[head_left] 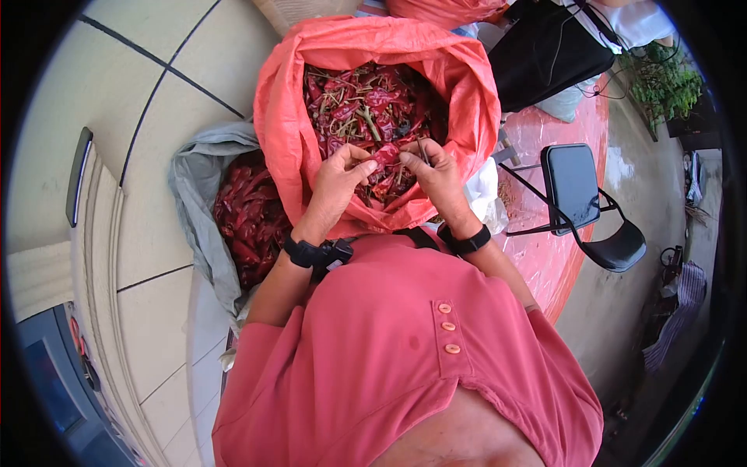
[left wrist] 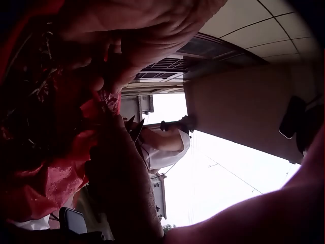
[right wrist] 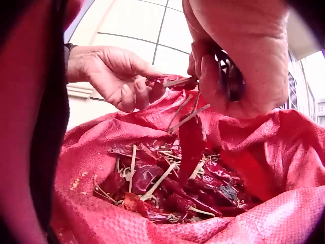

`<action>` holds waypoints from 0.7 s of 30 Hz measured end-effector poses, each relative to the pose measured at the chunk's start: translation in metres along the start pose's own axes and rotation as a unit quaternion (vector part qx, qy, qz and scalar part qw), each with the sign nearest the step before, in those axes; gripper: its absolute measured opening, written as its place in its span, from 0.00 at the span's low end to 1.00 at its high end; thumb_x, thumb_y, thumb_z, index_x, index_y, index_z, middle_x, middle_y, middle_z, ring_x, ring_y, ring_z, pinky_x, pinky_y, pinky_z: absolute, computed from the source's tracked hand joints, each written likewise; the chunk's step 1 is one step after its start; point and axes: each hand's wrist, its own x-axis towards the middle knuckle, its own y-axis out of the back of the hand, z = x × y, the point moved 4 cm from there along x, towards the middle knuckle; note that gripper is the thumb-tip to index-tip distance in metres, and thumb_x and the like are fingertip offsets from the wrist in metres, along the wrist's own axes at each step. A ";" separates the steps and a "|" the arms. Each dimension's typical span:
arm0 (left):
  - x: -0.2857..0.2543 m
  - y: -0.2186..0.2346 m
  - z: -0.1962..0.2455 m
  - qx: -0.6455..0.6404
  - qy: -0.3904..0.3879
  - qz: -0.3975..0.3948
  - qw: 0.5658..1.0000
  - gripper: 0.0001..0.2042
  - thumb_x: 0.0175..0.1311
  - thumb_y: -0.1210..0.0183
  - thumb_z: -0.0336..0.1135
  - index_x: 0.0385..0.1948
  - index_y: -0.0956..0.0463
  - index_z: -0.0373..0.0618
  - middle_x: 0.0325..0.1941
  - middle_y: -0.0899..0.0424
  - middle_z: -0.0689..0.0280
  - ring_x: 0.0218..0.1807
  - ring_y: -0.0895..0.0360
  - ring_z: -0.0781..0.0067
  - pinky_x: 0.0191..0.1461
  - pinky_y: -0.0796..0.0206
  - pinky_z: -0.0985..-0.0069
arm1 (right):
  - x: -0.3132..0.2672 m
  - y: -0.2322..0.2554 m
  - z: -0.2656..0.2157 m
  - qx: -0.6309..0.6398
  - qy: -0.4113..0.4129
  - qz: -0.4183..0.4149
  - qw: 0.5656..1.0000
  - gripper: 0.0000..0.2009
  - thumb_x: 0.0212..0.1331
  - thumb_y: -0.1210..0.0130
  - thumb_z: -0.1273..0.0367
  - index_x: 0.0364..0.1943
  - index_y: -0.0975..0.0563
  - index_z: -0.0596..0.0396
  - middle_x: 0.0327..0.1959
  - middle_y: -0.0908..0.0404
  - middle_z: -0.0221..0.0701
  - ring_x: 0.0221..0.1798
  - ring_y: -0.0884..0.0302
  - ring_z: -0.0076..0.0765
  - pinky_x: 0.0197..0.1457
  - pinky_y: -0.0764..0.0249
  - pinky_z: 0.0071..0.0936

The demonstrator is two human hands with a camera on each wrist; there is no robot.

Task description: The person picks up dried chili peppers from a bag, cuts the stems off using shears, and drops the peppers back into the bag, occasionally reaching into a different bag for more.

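Note:
Over the mouth of the coral-red sack (head_left: 282, 101), the left hand (head_left: 334, 183) pinches a dried red chili (head_left: 384, 156), its stem pointing toward the right hand in the right wrist view. The right hand (head_left: 441, 180) is close beside it, fingers curled round a dark tool (right wrist: 232, 79), partly hidden by the palm; its kind is unclear. Thin stems (right wrist: 190, 114) and a hanging red chili (right wrist: 191, 145) show below the right fingers. Dried chilies and loose stems (right wrist: 157, 183) fill the sack below both hands.
A grey sack (head_left: 204, 206) of red chilies stands left of the coral one. At the right are a black folding chair (head_left: 572, 183) and red sheeting (head_left: 537, 265) on the floor. A black bag (head_left: 548, 50) lies at the upper right.

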 end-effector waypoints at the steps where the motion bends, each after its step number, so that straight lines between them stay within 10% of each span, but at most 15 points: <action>1: 0.000 0.001 -0.004 -0.002 0.003 -0.003 1.000 0.08 0.60 0.39 0.30 0.38 0.26 0.40 0.34 0.21 0.70 0.33 0.26 0.83 0.37 0.34 0.83 | 0.001 0.001 0.002 0.003 0.002 0.004 1.000 0.05 0.60 0.40 0.71 0.37 0.23 0.58 0.28 0.26 0.20 0.32 0.32 0.15 0.36 0.34 0.15; 6: -0.004 -0.017 0.014 0.357 -0.222 0.061 0.905 0.17 0.57 0.38 0.31 0.48 0.30 0.41 0.42 0.19 0.62 0.45 0.22 0.68 0.48 0.33 0.74 | 0.004 0.001 -0.007 -0.233 0.211 0.055 0.948 0.04 0.63 0.43 0.71 0.36 0.24 0.57 0.29 0.26 0.22 0.28 0.33 0.15 0.32 0.35 0.15; 8: -0.005 -0.032 0.023 0.423 -0.298 0.046 0.854 0.19 0.57 0.39 0.29 0.50 0.31 0.42 0.45 0.19 0.58 0.48 0.22 0.59 0.53 0.33 0.69 | 0.002 -0.006 -0.008 -0.106 0.070 0.014 0.992 0.04 0.65 0.46 0.71 0.37 0.27 0.56 0.31 0.25 0.23 0.27 0.32 0.16 0.28 0.36 0.15; 14: 0.028 -0.025 -0.038 0.155 -0.120 0.030 0.980 0.18 0.57 0.40 0.26 0.49 0.31 0.39 0.42 0.19 0.59 0.47 0.20 0.65 0.49 0.29 0.70 | 0.000 -0.006 -0.017 0.028 -0.003 0.024 0.999 0.04 0.70 0.56 0.69 0.41 0.32 0.54 0.34 0.22 0.27 0.25 0.30 0.17 0.23 0.37 0.14; 21: 0.028 -0.029 -0.040 0.363 -0.098 -0.024 0.926 0.15 0.53 0.40 0.25 0.44 0.28 0.36 0.40 0.19 0.52 0.44 0.20 0.55 0.50 0.30 0.65 | 0.008 0.014 -0.015 0.208 -0.041 0.065 0.975 0.07 0.71 0.57 0.67 0.43 0.31 0.54 0.35 0.22 0.31 0.23 0.31 0.19 0.18 0.40 0.15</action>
